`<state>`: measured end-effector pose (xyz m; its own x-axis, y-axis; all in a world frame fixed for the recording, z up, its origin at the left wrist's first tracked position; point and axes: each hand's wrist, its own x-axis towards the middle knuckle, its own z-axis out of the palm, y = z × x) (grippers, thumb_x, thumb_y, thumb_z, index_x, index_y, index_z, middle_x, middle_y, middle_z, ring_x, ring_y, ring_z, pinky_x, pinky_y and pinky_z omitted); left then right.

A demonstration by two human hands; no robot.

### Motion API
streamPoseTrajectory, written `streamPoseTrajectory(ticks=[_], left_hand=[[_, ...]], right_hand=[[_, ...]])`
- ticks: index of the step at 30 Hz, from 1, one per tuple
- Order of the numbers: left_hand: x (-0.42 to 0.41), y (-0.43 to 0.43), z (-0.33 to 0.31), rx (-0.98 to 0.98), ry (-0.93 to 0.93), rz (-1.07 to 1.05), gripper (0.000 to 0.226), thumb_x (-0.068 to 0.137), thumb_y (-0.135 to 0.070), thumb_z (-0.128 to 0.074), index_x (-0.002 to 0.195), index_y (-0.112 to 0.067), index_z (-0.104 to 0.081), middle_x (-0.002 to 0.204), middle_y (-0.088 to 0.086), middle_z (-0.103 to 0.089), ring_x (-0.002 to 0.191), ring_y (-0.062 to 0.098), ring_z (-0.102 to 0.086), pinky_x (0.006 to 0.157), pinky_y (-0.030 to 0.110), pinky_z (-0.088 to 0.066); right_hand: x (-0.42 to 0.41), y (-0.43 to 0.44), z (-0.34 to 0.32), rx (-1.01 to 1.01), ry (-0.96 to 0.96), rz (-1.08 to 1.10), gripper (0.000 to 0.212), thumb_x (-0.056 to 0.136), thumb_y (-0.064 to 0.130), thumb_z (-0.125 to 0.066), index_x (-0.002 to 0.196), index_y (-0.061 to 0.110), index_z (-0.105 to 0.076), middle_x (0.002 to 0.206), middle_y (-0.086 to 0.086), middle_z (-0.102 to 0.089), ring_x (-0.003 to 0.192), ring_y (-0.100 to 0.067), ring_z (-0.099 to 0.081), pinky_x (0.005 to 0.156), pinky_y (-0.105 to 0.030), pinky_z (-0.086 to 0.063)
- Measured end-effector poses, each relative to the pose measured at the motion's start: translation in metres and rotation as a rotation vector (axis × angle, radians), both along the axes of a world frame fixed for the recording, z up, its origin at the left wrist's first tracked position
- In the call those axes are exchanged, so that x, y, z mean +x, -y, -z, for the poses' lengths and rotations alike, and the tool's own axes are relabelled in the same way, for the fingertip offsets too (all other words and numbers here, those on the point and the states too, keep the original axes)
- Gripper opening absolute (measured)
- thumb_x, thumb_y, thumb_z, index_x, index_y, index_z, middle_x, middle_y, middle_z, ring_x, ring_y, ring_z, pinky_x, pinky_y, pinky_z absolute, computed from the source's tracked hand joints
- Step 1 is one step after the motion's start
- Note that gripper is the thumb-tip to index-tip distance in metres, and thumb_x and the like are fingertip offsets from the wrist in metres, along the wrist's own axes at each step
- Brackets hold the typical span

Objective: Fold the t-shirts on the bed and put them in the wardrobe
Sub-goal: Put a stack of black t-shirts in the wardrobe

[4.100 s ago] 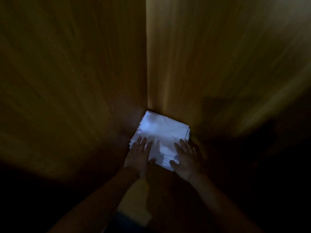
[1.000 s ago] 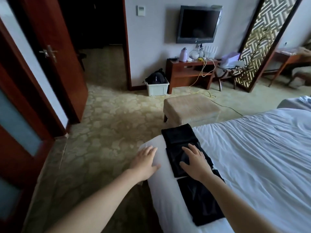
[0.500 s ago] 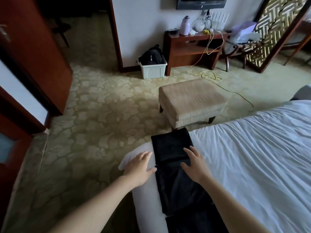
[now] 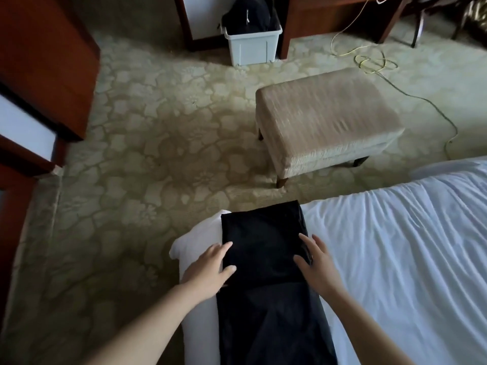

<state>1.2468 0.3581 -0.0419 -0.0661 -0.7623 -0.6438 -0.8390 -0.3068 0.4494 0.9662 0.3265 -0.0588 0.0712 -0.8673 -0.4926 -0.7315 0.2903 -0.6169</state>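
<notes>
Resting flat at either edge of a folded black t-shirt (image 4: 263, 246), your two hands frame the garment at the near corner of the white-sheeted bed (image 4: 395, 246). Your left hand (image 4: 210, 267) lies with straight, spread fingers touching the shirt's left edge, its palm on the sheet. Your right hand (image 4: 316, 262) lies the same way along the right edge, fingers extended and gripping nothing. More black fabric (image 4: 271, 325) runs from the shirt toward you, touching it; whether it is a separate garment cannot be told. Beyond the bed's foot, a beige upholstered footstool (image 4: 329, 119) stands on the patterned carpet (image 4: 131, 154). Farther back, a pale plastic bin (image 4: 253, 46) holds a black bag (image 4: 247, 14), and a yellow cable (image 4: 374, 61) coils on the floor to its right. Dark wooden doors (image 4: 44, 48) line the left side.
</notes>
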Motion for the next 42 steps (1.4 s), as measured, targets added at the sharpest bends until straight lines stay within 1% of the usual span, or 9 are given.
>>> streamPoseTrajectory(ticks=[5,12,17,22,27,32,37,40,42], left_hand=[[-0.007,0.014,0.040,0.090,-0.010,-0.095,0.063,0.099,-0.048,-0.044,0.153,-0.043,-0.012,0.163,-0.004,-0.007,0.148,0.014,-0.019,0.112,0.035,-0.033],[-0.016,0.019,0.071,0.140,-0.089,-0.236,0.074,0.097,-0.044,-0.053,0.150,-0.051,-0.001,0.163,-0.004,0.009,0.148,0.014,-0.016,0.093,0.021,-0.035],[-0.017,0.022,0.088,0.153,-0.169,-0.330,0.085,0.092,-0.032,-0.065,0.150,-0.051,-0.004,0.160,-0.001,-0.013,0.145,0.014,-0.021,0.114,0.031,-0.028],[-0.016,0.026,0.095,0.219,-0.252,-0.429,0.093,0.089,-0.020,-0.069,0.149,-0.053,-0.006,0.140,-0.002,-0.027,0.127,0.012,-0.038,0.106,0.024,-0.034],[-0.018,0.027,0.097,0.221,-0.407,-0.498,0.095,0.087,0.000,-0.067,0.153,-0.042,-0.013,0.139,-0.018,-0.037,0.116,-0.004,-0.046,0.078,0.001,-0.042],[-0.019,0.024,0.086,0.147,-0.449,-0.580,0.092,0.085,0.008,-0.065,0.152,-0.037,-0.022,0.146,-0.012,-0.037,0.120,0.000,-0.044,0.077,0.003,-0.044],[-0.013,0.026,0.043,0.024,-0.491,-0.689,0.085,0.086,0.009,-0.061,0.150,-0.038,-0.030,0.139,-0.012,-0.047,0.112,-0.005,-0.054,0.082,0.010,-0.047],[0.001,0.019,0.010,-0.035,-0.476,-0.702,0.082,0.087,0.007,-0.060,0.148,-0.040,-0.033,0.124,-0.028,-0.047,0.086,-0.021,-0.054,0.071,0.004,-0.045],[0.016,0.007,-0.014,-0.074,-0.462,-0.709,0.081,0.087,0.003,-0.061,0.147,-0.045,-0.033,0.134,-0.027,-0.041,0.098,-0.015,-0.052,0.076,0.006,-0.042]], right_hand=[[-0.007,0.022,0.040,0.054,0.044,0.036,0.060,0.096,0.031,-0.060,0.148,0.041,-0.032,0.162,0.003,-0.010,0.145,-0.015,-0.025,0.107,-0.031,-0.034],[-0.005,0.037,0.074,0.093,0.160,0.101,0.064,0.092,0.024,-0.065,0.146,0.043,-0.035,0.162,0.000,-0.010,0.148,-0.012,-0.017,0.108,-0.025,-0.025],[-0.015,0.045,0.085,0.153,0.342,0.177,0.064,0.088,0.010,-0.069,0.138,0.042,-0.046,0.151,0.001,-0.033,0.143,-0.011,-0.028,0.117,-0.035,-0.029],[-0.029,0.059,0.086,0.298,0.449,0.127,0.068,0.087,0.006,-0.069,0.136,0.046,-0.045,0.124,0.009,-0.056,0.114,-0.004,-0.058,0.100,-0.026,-0.048],[-0.031,0.063,0.079,0.353,0.512,0.090,0.073,0.087,-0.002,-0.066,0.142,0.038,-0.040,0.129,0.022,-0.054,0.110,0.014,-0.055,0.088,-0.012,-0.048],[-0.018,0.057,0.062,0.296,0.547,0.136,0.073,0.089,-0.005,-0.060,0.145,0.037,-0.039,0.133,0.023,-0.050,0.114,0.014,-0.052,0.086,-0.010,-0.048],[0.003,0.058,0.027,0.209,0.621,0.137,0.069,0.091,-0.002,-0.059,0.141,0.042,-0.043,0.138,0.021,-0.050,0.120,0.007,-0.052,0.090,-0.016,-0.050],[0.014,0.058,0.004,0.198,0.644,0.099,0.068,0.090,0.003,-0.062,0.138,0.048,-0.045,0.143,0.015,-0.050,0.128,-0.004,-0.050,0.103,-0.032,-0.047],[0.026,0.054,-0.013,0.194,0.648,0.039,0.068,0.088,0.009,-0.064,0.136,0.053,-0.045,0.145,0.015,-0.048,0.135,-0.010,-0.044,0.109,-0.043,-0.042]])
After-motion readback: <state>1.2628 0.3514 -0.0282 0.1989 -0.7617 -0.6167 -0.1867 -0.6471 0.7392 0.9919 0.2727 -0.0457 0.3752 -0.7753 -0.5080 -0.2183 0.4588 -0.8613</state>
